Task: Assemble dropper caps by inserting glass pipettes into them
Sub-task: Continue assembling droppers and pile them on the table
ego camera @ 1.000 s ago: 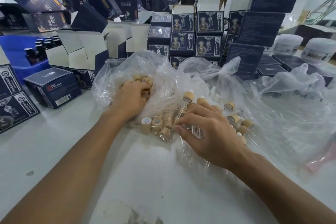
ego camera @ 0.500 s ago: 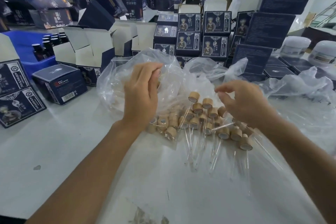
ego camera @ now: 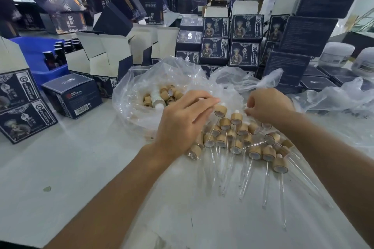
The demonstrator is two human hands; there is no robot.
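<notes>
Left hand (ego camera: 182, 121) hides caps; right hand's (ego camera: 267, 105) pinch unclear.

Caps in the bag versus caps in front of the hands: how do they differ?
The caps in the bag show no pipettes; the caps in front have glass pipettes fitted. The bagged ones are heaped, the front ones spread out with pipettes pointing toward the camera. Both are tan and wood-coloured.

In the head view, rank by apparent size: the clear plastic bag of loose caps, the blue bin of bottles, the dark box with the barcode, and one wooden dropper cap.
1. clear plastic bag
2. blue bin, partly hidden, so unsure against the next
3. dark box with the barcode, nearer the camera
4. wooden dropper cap
</notes>
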